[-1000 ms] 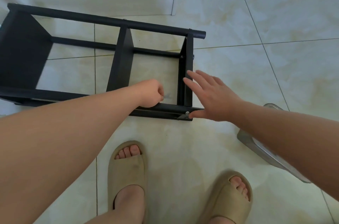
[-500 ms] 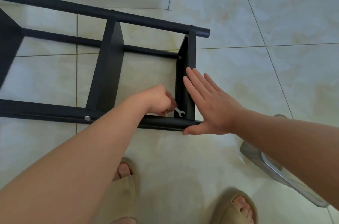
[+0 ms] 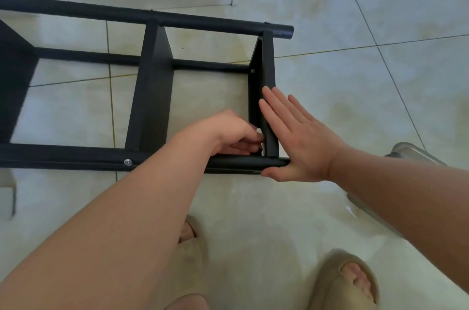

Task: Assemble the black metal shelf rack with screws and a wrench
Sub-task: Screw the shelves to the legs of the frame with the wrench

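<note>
left hand (image 3: 228, 133) pinches the wrench (image 3: 259, 131), right hand (image 3: 299, 142) presses the rack (image 3: 269, 63) with straight fingers

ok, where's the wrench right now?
Head view: the wrench is pinched in the left hand, inside the near right corner of the rack, against the end panel that the flat right hand presses from outside.

the wrench (image 3: 260, 131) is nearly all hidden inside the left hand (image 3: 236, 132); only pale slivers show, too little to tell what it sits on. the rack (image 3: 149, 96) runs off the left edge. the right hand (image 3: 297, 142) covers the near tube's end. the right forearm (image 3: 393, 190) hides much of a metal tray (image 3: 406, 151), the left forearm (image 3: 139, 220) most of one sandal (image 3: 198, 248). a grey thing (image 3: 7, 195) at the left edge cannot be made out.
</note>
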The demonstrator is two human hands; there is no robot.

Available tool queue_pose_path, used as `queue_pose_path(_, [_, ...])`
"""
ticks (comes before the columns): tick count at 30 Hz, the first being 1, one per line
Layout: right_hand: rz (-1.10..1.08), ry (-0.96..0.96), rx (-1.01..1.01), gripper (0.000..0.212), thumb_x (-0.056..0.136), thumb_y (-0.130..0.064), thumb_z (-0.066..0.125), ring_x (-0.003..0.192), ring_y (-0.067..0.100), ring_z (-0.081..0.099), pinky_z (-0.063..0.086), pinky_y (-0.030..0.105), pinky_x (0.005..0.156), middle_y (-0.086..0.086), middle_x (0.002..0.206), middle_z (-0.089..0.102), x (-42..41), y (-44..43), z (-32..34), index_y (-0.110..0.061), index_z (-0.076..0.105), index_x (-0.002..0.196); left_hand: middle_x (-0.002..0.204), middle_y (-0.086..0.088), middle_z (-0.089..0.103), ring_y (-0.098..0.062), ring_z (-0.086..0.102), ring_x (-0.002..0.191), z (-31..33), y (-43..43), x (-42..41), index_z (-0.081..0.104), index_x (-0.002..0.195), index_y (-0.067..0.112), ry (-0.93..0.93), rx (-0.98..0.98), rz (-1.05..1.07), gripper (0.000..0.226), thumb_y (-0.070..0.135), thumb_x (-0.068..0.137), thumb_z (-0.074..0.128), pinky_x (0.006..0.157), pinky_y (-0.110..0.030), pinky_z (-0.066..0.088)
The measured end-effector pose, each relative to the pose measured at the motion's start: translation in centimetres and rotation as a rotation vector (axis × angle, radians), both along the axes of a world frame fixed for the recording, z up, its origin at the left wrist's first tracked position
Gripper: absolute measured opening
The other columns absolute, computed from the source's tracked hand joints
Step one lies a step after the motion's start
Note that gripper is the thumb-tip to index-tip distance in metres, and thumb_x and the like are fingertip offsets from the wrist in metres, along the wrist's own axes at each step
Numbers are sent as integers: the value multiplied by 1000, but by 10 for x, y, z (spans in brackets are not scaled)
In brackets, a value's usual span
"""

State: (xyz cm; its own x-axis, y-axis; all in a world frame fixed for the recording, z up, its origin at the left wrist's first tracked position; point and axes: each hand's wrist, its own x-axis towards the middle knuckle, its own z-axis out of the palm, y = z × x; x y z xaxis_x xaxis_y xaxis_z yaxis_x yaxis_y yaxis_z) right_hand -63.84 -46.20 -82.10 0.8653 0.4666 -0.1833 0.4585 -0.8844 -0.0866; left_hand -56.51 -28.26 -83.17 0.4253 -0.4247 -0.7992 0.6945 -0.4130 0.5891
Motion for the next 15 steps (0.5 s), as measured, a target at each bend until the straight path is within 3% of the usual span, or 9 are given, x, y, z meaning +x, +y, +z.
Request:
queue_pose_path(6, [2, -21, 6, 116, 82, -80, 37, 155, 37, 0, 13, 54, 125, 22, 167, 1, 0, -1, -2, 5, 11, 158, 76, 3, 72, -11, 67, 75, -4, 2, 5, 67, 96, 16, -26, 50, 95, 7, 21, 92, 69, 71, -27, 56])
queue_pose_path(15, [-40, -3, -49, 127, 77, -88, 33, 155, 33, -6, 3, 49, 127, 21, 166, -7, 1, -2, 0, 5, 1, 158, 76, 4, 76, -12, 70, 80, -6, 7, 5, 64, 96, 18, -55, -11, 56, 3, 21, 96, 63, 74, -29, 53])
